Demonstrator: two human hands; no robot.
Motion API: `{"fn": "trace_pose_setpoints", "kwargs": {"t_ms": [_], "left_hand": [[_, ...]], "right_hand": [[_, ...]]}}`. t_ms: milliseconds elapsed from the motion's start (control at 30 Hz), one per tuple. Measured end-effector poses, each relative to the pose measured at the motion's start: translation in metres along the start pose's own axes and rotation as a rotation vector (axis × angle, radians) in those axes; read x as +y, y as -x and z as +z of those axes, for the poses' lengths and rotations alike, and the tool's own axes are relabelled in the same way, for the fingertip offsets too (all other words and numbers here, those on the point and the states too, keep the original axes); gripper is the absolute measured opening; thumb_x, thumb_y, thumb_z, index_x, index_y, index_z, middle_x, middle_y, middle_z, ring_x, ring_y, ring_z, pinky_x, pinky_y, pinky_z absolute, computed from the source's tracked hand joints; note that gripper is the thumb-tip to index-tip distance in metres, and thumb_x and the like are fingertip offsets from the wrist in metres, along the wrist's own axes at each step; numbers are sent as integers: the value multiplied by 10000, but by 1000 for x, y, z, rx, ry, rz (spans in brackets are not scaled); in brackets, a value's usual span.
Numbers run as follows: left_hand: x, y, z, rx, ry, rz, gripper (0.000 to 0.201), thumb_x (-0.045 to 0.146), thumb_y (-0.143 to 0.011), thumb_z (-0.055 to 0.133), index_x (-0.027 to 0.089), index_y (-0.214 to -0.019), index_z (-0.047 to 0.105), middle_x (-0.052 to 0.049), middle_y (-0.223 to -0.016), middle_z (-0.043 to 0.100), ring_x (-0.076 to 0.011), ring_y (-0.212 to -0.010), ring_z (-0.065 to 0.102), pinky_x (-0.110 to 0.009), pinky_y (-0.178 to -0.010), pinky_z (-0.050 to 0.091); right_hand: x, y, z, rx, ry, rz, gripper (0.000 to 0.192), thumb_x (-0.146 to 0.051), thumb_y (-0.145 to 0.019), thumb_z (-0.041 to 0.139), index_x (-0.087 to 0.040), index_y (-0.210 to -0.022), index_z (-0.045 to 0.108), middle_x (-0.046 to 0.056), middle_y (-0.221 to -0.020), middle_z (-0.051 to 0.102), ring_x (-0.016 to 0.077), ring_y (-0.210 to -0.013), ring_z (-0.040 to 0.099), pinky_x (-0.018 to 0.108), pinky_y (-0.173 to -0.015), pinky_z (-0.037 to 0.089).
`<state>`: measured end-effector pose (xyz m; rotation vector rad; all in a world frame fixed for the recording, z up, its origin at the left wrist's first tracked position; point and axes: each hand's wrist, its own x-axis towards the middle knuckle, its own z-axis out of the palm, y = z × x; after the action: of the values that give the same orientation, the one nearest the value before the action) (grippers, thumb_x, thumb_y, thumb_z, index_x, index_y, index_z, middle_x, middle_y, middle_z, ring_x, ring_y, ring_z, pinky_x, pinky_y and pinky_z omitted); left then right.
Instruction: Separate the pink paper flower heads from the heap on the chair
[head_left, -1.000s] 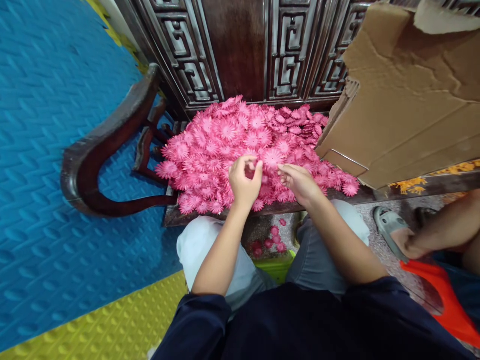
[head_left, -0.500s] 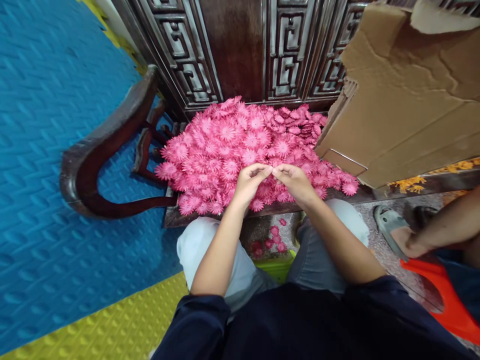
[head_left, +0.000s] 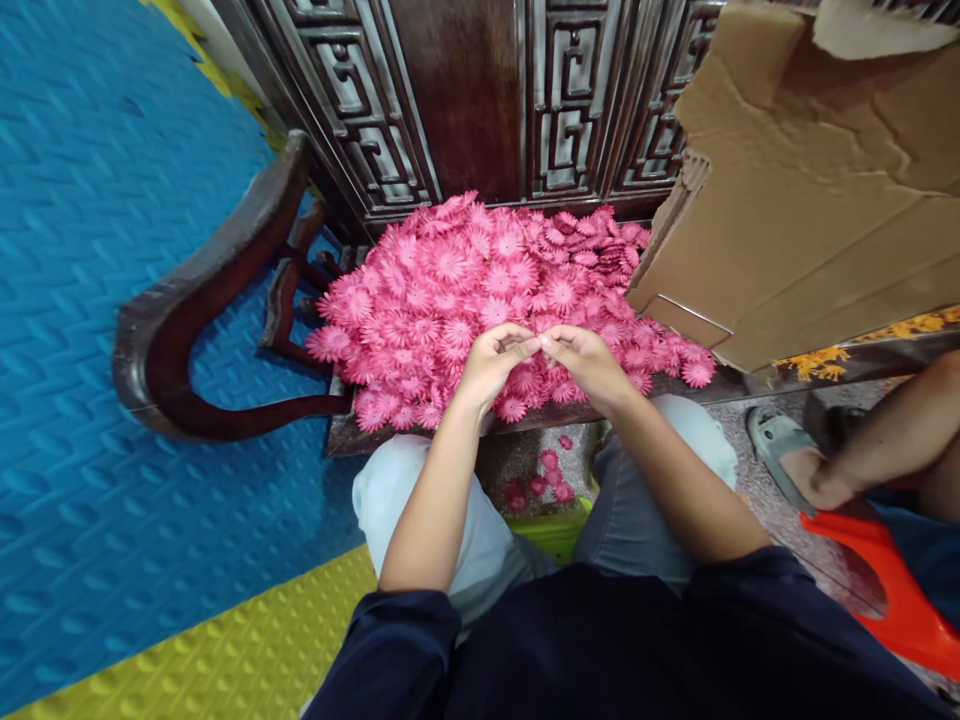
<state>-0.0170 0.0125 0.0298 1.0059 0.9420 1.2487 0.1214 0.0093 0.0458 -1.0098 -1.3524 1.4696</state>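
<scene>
Left hand [head_left: 487, 368] and right hand [head_left: 589, 365] met pinched near frame centre, over pink flowers [head_left: 450, 285]; anything gripped, we couldn't make out; cardboard [head_left: 810, 200] cut off upper right.

The short-sleeved top [head_left: 570, 640] is navy; the trousers [head_left: 622, 520], pale grey-blue.

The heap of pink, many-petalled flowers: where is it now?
In the head view, the heap lies mid-picture on the dark wooden bench, left of the torn brown cardboard.

Anything between your left hand [head_left: 489, 365] and right hand [head_left: 589, 365]: too small to tell. Flowers [head_left: 450, 290] hide most of the tabletop [head_left: 346, 436]; cardboard [head_left: 810, 200] cut off at right.
</scene>
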Motion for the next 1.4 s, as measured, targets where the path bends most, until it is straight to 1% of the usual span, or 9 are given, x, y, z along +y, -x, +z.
{"fn": "trace_pose_setpoints", "kwargs": {"t_ms": [233,400,533,733,900,1033,1100,1267,1400], "left_hand": [[3,2,-1,-16,-18,16,265,345,-521,784,163,-669,661,36,-648,626,-66,-625,542,-191,-650,427],[2,2,-3,7,-84,19,263,359,-548,764,162,-700,678,13,-684,656,-93,-645,567,-220,-657,447],[-2,1,-4,38,-144,49,260,370,-579,744,158,-715,683,-4,-708,669,-110,-672,581,-240,-692,454],[-1,1,-2,71,-154,73,180,337,-620,708,168,-670,668,10,-673,649,-106,-653,562,-228,-656,444],[0,0,-3,160,-121,82,115,292,-675,653,182,-643,650,14,-648,629,-107,-646,563,-234,-670,452],[-1,-1,-2,141,-110,52,98,256,-692,616,180,-634,635,10,-630,615,-113,-637,563,-241,-662,457],[-1,-1,-1,152,-123,54,80,229,-692,602,180,-632,623,17,-622,596,-107,-627,543,-233,-653,445],[0,-1,-1,220,-170,125,119,198,-722,545,179,-605,553,34,-578,504,-92,-584,458,-214,-617,389],[2,-1,-4,260,-217,219,117,187,-735,521,176,-621,539,25,-611,501,-95,-615,450,-210,-623,372]], "right_hand": [[-2,1,-1,13,6,-31,289,-463,-653,661,-185,-656,581,-45,-583,495,80,-558,424,240,-591,376],[3,-1,-3,30,60,-33,292,-474,-664,649,-188,-666,586,-25,-634,551,97,-605,470,254,-628,403],[9,-3,-3,89,106,-50,243,-416,-661,659,-185,-687,588,-14,-675,582,107,-636,504,264,-657,415],[6,-2,1,111,111,-29,140,-318,-668,633,-185,-689,594,-3,-696,601,117,-658,524,275,-677,423],[1,1,3,157,128,-17,129,-308,-675,605,-188,-644,570,-17,-643,558,109,-617,480,269,-647,400],[0,1,3,192,120,7,113,-276,-686,556,-189,-618,530,-28,-611,516,101,-589,448,260,-636,385],[0,1,3,204,111,10,99,-258,-683,544,-188,-616,522,-30,-610,507,99,-582,438,259,-632,378],[-2,1,4,196,139,-9,99,-220,-675,518,-187,-582,506,-40,-574,468,98,-567,418,257,-622,365],[-3,1,5,188,143,-13,83,-228,-664,527,-185,-594,524,-33,-582,497,102,-578,438,257,-622,371]]}}
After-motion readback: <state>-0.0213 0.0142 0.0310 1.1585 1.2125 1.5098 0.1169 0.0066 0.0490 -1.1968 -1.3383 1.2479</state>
